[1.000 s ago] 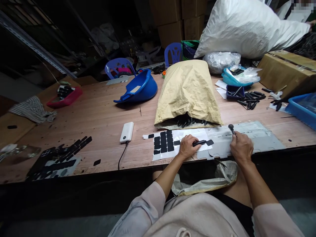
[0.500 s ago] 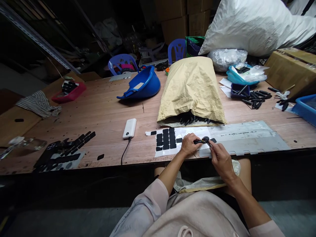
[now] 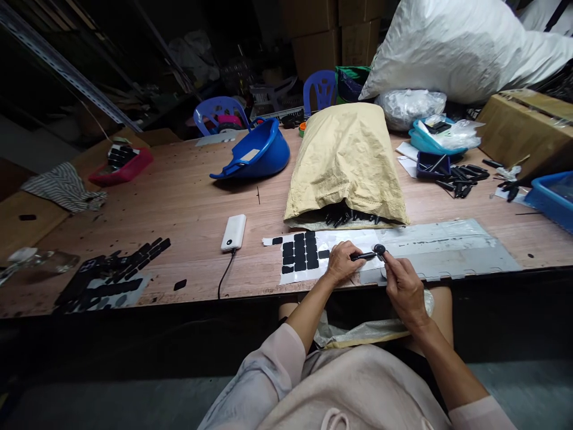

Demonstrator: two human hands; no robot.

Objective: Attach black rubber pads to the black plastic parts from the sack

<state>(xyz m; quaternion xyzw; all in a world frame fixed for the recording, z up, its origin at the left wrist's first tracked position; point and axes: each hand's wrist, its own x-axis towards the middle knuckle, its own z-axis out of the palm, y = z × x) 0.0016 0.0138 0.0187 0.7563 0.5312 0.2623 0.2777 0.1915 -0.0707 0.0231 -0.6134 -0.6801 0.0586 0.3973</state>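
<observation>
My left hand (image 3: 342,263) rests at the table's front edge, fingers closed on a thin black stick-like part (image 3: 363,256). My right hand (image 3: 403,283) pinches a small round black piece (image 3: 379,249) at the tip of that stick. Both hands lie over a white backing sheet (image 3: 340,243) that carries a block of black rectangular pads (image 3: 301,255). A grey plastic sheet (image 3: 447,251) stretches to the right of my hands. A tan sack (image 3: 347,158) lies just behind, with several black parts (image 3: 351,217) spilling from its open end.
A white power bank (image 3: 234,232) with a cable lies left of the sheet. More black pads (image 3: 116,272) sit at the near left. A blue basin (image 3: 255,155), a red tray (image 3: 122,169), a cardboard box (image 3: 519,128), a blue bin (image 3: 553,200) and loose black parts (image 3: 461,176) lie farther back.
My right hand came left from the grey sheet with the round black piece and brought it to the tip of the stick in my left hand.
</observation>
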